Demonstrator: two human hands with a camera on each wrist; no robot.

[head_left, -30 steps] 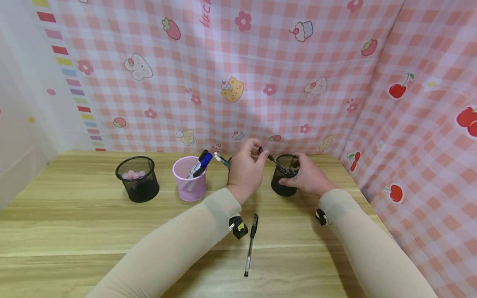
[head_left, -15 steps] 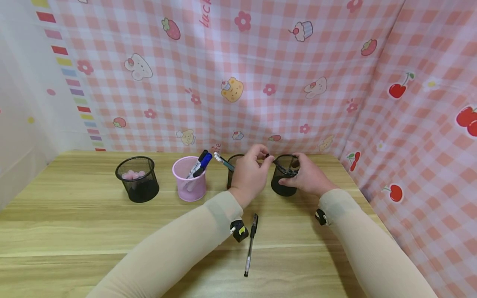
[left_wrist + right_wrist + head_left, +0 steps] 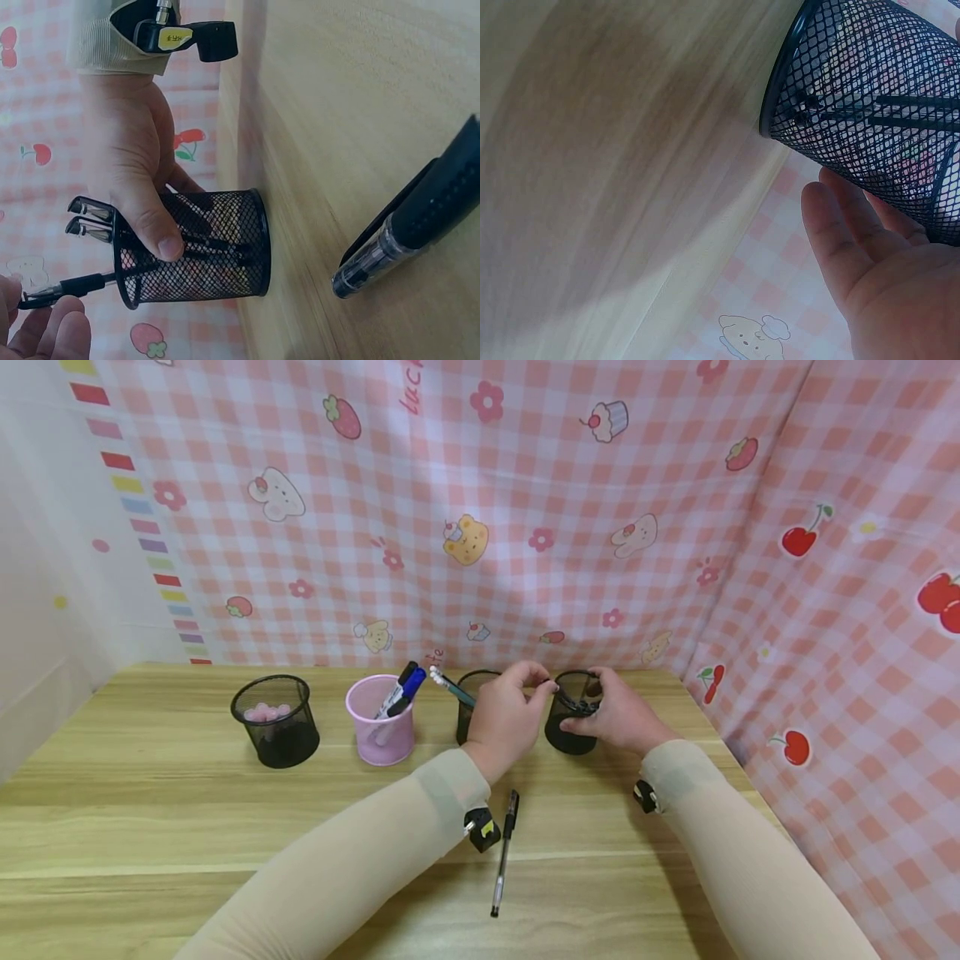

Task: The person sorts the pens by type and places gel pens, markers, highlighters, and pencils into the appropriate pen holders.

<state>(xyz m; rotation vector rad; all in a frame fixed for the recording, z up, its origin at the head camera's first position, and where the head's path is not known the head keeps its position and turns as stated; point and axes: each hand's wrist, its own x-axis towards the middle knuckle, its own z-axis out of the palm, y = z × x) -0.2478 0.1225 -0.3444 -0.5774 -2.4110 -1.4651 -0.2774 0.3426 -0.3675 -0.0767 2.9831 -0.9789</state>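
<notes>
My left hand [image 3: 510, 714] pinches a black gel pen [image 3: 82, 285] by its clip end, its other end inside the rightmost black mesh pen cup [image 3: 572, 739]. Around that cup's side, my right hand [image 3: 622, 714] has its thumb at the front and fingers behind. Two capped pens [image 3: 94, 217] lean in this cup, their clips above the rim in the left wrist view. Another clear-barrelled gel pen [image 3: 505, 856] with a black grip lies on the table in front of the hands. The right wrist view shows the right fingers [image 3: 847, 225] along the mesh.
Left of my left hand stands a second mesh cup [image 3: 463, 722], partly hidden, with white-topped pencils [image 3: 453, 687]. Further left are a pink cup [image 3: 385, 747] holding markers [image 3: 403, 689] and a black mesh cup [image 3: 285, 743] with pink things inside. A checked cloth [image 3: 525, 468] hangs behind.
My left hand has moved slightly down and to the right, lowering the pen deeper into the rightmost cup. The right hand stays on that cup.
</notes>
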